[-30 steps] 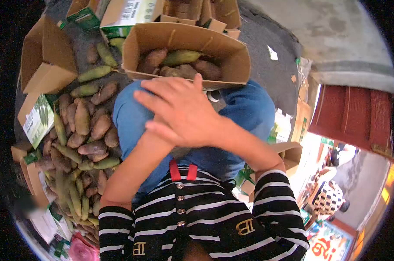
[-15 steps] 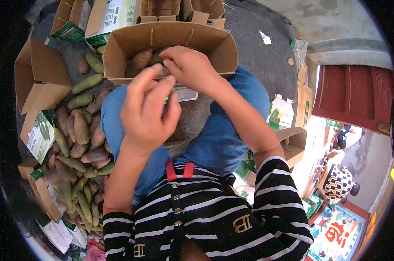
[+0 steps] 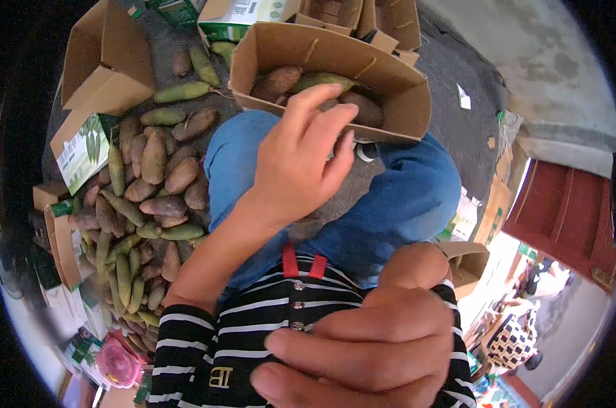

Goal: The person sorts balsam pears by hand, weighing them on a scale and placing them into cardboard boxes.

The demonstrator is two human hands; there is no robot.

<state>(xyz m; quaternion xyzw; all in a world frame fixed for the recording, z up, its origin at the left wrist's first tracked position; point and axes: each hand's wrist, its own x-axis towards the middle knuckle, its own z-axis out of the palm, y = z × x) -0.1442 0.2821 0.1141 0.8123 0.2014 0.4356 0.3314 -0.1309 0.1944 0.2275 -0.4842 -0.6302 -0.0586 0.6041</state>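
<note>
My left hand (image 3: 301,160) hovers over the near edge of an open cardboard box (image 3: 403,95), its fingers apart and nothing between them. Inside the box lie a green radish-like root (image 3: 319,82), a reddish-brown root (image 3: 276,83) and another brown root (image 3: 364,110). My right hand (image 3: 383,340) is raised close to the camera in front of the striped shirt, its fingers curled and side by side, with nothing seen in them. Its palm is hidden.
A heap of brown and green roots (image 3: 155,160) lies at the left. Around it stand an open box (image 3: 111,75) and a printed carton (image 3: 83,153). More boxes (image 3: 332,13) are behind. A pink object (image 3: 120,360) sits at lower left; people are at far right.
My right hand has left the box and come back near the camera. My left hand is now over the box's near edge. The view has shifted, so the box appears further right.
</note>
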